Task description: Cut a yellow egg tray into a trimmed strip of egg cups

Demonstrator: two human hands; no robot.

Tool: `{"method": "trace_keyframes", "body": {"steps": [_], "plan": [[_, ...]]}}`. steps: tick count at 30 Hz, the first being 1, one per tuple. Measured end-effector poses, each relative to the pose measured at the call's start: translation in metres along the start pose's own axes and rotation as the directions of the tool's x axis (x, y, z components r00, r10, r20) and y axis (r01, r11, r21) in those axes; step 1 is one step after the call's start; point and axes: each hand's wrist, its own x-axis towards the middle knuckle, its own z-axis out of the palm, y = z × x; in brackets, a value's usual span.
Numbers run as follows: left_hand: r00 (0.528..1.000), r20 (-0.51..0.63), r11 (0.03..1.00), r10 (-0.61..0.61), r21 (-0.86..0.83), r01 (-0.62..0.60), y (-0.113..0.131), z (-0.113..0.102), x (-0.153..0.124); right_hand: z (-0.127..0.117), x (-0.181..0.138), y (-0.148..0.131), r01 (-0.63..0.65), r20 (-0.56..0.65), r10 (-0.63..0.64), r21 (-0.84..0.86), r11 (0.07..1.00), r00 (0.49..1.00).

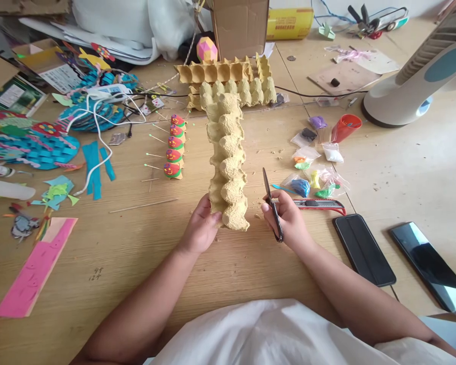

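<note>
My left hand (200, 225) grips the near end of a long yellow egg carton strip (232, 167), its bumps facing up and its far end raised toward the back. In my right hand (289, 218) is a pair of dark scissors (272, 205), blades pointing away from me and seemingly together. A small gap separates the scissors from the strip's right edge. Left of the strip stands a row of egg carton cups (174, 147) painted red and green with faces. More egg carton pieces (216, 72) lie behind the strip.
A red utility knife (319, 204) lies beyond my right hand. Bags of coloured clay (300, 186), a red cup (345, 128), two phones (365, 248) and a white fan (387, 104) occupy the right. Pink card (36, 268) and blue woven paper (45, 152) lie left.
</note>
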Motion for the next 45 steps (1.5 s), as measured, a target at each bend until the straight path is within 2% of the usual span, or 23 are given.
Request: {"method": "trace_keyframes", "body": {"steps": [3, 11, 15, 19, 25, 31, 37, 45], "plan": [[1.0, -0.007, 1.0, -0.002, 0.001, 0.002, 0.001, 0.0, 0.001, 0.001, 0.001, -0.007, -0.029, 0.071, 0.022, 0.111, 0.993, 0.997], [0.999, -0.052, 0.999, -0.013, -0.044, 0.011, 0.003, 0.0, 0.0, 0.004, -0.007, -0.006, 0.039, 0.175, -0.049, 0.057, 0.998, 0.983], [0.998, -0.044, 0.999, -0.039, -0.015, 0.038, 0.002, -0.002, 0.0, 0.004, -0.004, -0.004, 0.111, 0.069, -0.119, 0.111, 0.988, 0.991], [1.0, 0.002, 0.994, -0.028, 0.106, 0.028, -0.003, -0.005, 0.0, 0.003, 0.002, -0.005, 0.073, -0.06, -0.059, 0.276, 0.958, 0.996], [0.997, 0.077, 0.957, -0.021, 0.291, -0.003, -0.006, -0.005, -0.005, 0.005, 0.002, -0.003, -0.035, -0.022, 0.047, 0.381, 0.924, 0.999], [0.991, 0.122, 0.922, -0.06, 0.387, 0.008, -0.002, 0.002, -0.009, 0.005, 0.002, -0.004, -0.004, -0.077, 0.031, 0.327, 0.945, 0.997], [0.988, 0.146, 0.914, -0.046, 0.406, -0.017, -0.001, 0.006, -0.009, 0.004, 0.001, -0.002, 0.012, -0.105, 0.022, 0.316, 0.949, 0.994], [0.984, 0.175, 0.929, -0.046, 0.368, -0.022, 0.0, 0.006, -0.008, 0.003, 0.002, -0.006, -0.054, -0.019, 0.068, 0.429, 0.902, 0.998]]}}
